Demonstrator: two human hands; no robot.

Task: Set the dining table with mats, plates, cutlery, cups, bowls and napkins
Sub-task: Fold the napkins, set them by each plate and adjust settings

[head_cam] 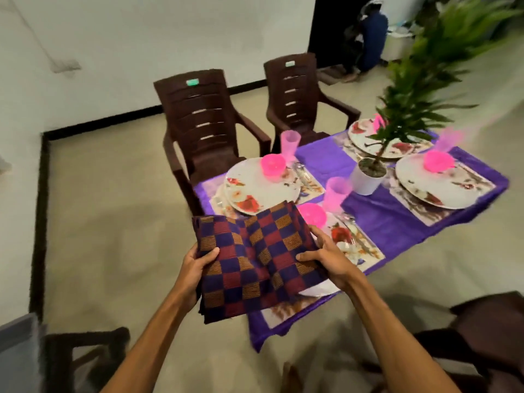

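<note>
Your left hand (pixel 198 262) and right hand (pixel 326 259) pinch the stacked napkins (pixel 255 256) by their sides, thumbs on top. The nearest plate (pixel 319 290) peeks out below their right edge, closest to your right hand.

Checked napkins (pixel 255 256): purple, maroon, orange squares. Purple tablecloth (pixel 397 222). White floral plates (pixel 255 191), pink bowls (pixel 273 163), translucent pink cups (pixel 289 143). Dark brown chairs (pixel 204 123). White pot (pixel 367 181), green plant.

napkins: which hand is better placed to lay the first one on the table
Right, probably. The right hand grips the napkins on the table's side, right by the nearest plate; the left hand is out over the floor and can hold the stack.
</note>
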